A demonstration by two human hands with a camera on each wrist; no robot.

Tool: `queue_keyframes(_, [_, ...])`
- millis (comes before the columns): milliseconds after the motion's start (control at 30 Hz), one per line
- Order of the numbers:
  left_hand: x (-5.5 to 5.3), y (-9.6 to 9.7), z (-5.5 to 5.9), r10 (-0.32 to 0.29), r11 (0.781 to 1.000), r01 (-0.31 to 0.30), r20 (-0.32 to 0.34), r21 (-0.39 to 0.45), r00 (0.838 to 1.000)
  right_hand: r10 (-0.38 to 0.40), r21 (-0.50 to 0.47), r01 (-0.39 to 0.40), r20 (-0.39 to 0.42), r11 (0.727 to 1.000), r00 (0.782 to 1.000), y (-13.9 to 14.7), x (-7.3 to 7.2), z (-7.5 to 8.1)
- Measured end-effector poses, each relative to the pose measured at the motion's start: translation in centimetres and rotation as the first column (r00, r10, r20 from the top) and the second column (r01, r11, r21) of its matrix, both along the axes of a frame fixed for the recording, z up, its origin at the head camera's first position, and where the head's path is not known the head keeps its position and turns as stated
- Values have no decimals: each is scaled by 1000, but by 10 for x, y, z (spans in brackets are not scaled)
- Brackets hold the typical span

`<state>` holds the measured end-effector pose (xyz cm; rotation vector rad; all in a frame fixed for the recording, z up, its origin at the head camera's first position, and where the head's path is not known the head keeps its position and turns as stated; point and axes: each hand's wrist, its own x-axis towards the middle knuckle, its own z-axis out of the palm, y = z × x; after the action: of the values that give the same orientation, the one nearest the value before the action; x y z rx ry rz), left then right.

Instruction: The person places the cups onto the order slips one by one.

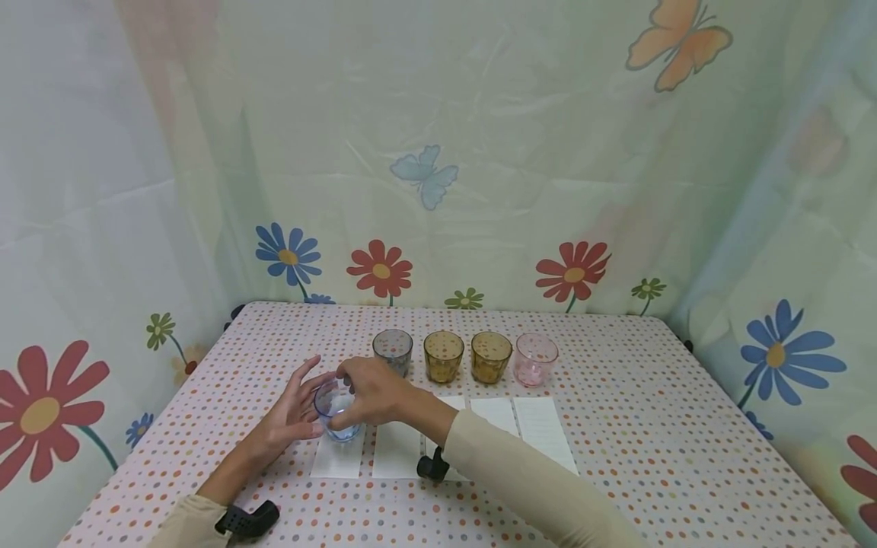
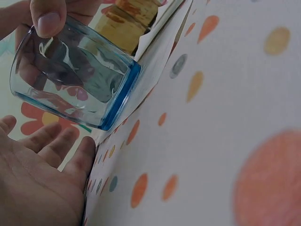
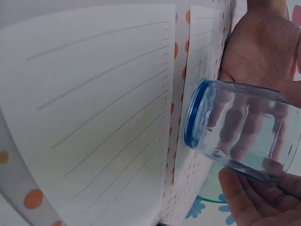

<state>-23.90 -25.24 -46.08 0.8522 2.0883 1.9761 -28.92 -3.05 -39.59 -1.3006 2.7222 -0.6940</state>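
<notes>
A clear drinking glass with a blue base [image 1: 336,409] stands upright over the leftmost paper sheet [image 1: 336,463]. My right hand [image 1: 377,392] reaches across from the right and grips it from above near the rim, thumb on the near side and fingers on the far side. In the left wrist view, the glass's blue base [image 2: 123,96] is right at the paper. Just left of the glass, my left hand [image 1: 291,415] holds its palm toward it with fingers extended. The right wrist view shows that left palm [image 3: 258,49] behind the clear wall.
Behind the sheets stand a grey glass [image 1: 393,346], two amber glasses [image 1: 443,359] [image 1: 490,359] and a pink glass [image 1: 536,361] in a row. Several lined sheets [image 1: 544,434] lie side by side, partly under my right arm. A dotted cloth [image 1: 637,426] covers the table.
</notes>
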Motion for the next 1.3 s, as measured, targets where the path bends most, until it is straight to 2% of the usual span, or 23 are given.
queue_keyframes(167, [0,0,1,-14,1000,14,25,10,1000,8,-11,-8,27,1000,1000,2,1,1])
queue_keyframes(433, [1,-1,-1,-37,999,37,8,19,999,8,3,-8,34,1000,999,5,2,-1])
queue_keyframes(733, [0,0,-1,-55,997,55,5,44,998,41,46,-39,-36,998,999,9,1,1])
queue_keyframes(933, [0,2,3,-30,1000,30,-16,-10,999,9,38,-8,-28,999,1000,17,2,6])
queue_keyframes(1133, [0,8,6,15,997,-18,-37,-71,999,-39,-54,36,-66,998,997,28,0,9])
queue_keyframes(1300, [-1,12,6,24,996,-29,-54,-79,998,-95,-188,77,-89,979,991,34,-4,9])
